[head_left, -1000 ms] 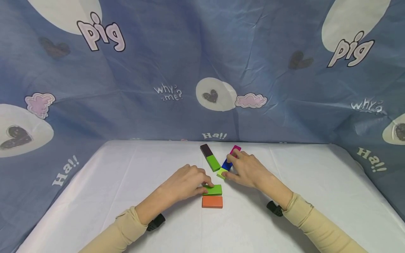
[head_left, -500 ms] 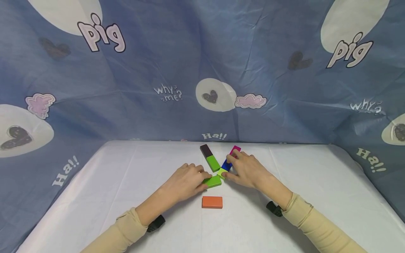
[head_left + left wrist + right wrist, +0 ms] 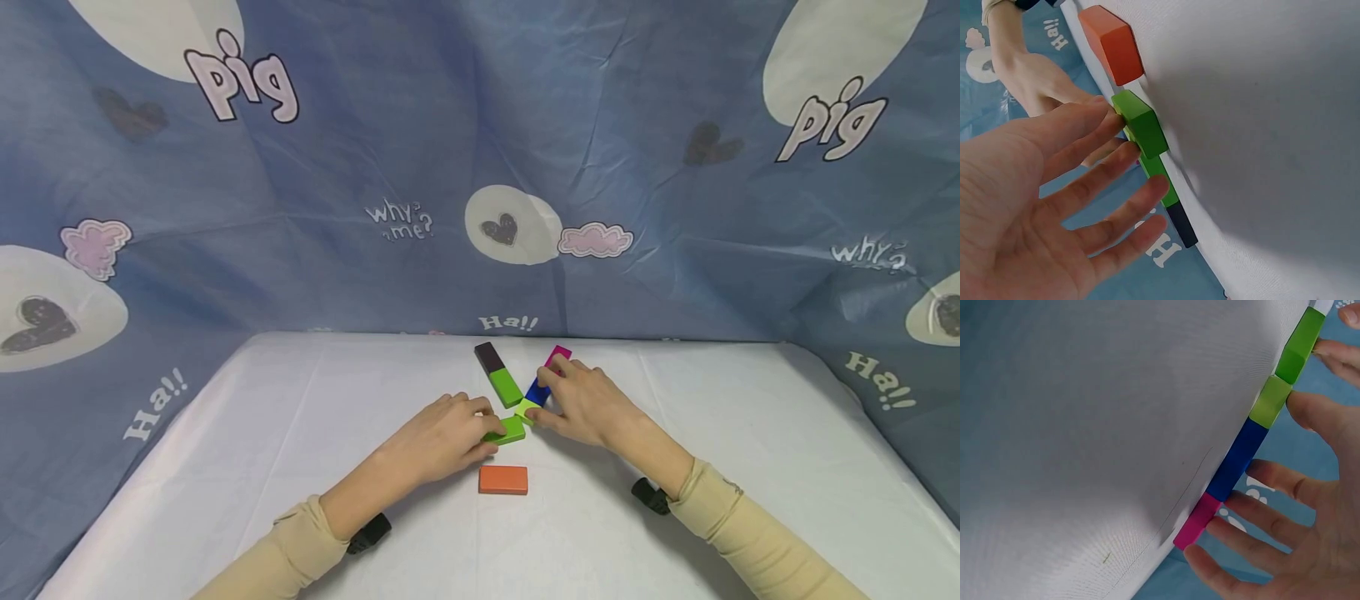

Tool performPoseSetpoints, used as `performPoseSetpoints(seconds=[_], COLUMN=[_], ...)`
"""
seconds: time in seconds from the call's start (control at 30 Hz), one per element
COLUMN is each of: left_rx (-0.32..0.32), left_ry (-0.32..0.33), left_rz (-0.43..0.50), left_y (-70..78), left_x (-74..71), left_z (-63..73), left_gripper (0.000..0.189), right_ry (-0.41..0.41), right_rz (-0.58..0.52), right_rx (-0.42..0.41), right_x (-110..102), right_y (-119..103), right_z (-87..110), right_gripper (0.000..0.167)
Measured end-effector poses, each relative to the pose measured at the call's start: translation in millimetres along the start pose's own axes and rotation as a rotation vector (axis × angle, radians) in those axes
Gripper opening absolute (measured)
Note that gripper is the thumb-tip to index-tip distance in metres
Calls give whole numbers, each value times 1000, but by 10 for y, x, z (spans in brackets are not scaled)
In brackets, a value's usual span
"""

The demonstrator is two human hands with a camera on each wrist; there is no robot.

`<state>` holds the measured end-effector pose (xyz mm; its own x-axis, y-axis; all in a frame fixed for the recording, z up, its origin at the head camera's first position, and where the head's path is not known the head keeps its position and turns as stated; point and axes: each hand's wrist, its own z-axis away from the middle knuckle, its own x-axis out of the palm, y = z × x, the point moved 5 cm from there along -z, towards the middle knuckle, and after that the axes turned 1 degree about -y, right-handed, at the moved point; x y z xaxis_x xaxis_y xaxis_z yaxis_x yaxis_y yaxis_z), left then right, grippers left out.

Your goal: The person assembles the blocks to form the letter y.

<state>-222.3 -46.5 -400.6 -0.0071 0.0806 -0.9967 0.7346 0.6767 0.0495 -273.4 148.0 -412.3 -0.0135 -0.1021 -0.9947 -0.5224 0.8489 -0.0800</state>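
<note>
My left hand (image 3: 442, 437) touches a green block (image 3: 513, 431) with its fingertips, the index finger on top and the thumb at its near side. In the left wrist view those fingers are spread and fairly straight. The fingertips of my right hand (image 3: 592, 404) rest along a slanting row made of a yellow-green block (image 3: 1270, 402), a blue block (image 3: 1238, 459) and a magenta block (image 3: 1197, 520). Its thumb touches the yellow-green one. The left-hand green block lies close to the yellow-green end of that row.
A second green block (image 3: 506, 388) and a dark block (image 3: 490, 357) form another slanting row at the back. An orange block (image 3: 503, 480) lies nearer on the white tabletop (image 3: 375, 383). Blue printed cloth (image 3: 322, 150) stands behind the table.
The near green block has slid away from the orange block toward the yellow-green one and turned slightly. My left thumb has since eased back a little. My right hand stays put.
</note>
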Motion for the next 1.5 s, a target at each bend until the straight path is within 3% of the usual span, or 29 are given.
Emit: performPoseSetpoints(seconds=[0.53, 0.9, 1.5], left_rx=[-20, -26, 6], left_ry=[-7, -37, -40], left_rz=[-18, 28, -59], left_y=[121, 168, 215], left_x=[12, 2, 40], left_z=[24, -8, -19], left_gripper=[31, 31, 38], right_ry=[-2, -32, -43], right_rz=[0, -50, -40], right_rx=[-3, 20, 10], right_x=[0, -6, 8], right_y=[9, 26, 19], right_z=[1, 8, 13], right_gripper=[59, 61, 66])
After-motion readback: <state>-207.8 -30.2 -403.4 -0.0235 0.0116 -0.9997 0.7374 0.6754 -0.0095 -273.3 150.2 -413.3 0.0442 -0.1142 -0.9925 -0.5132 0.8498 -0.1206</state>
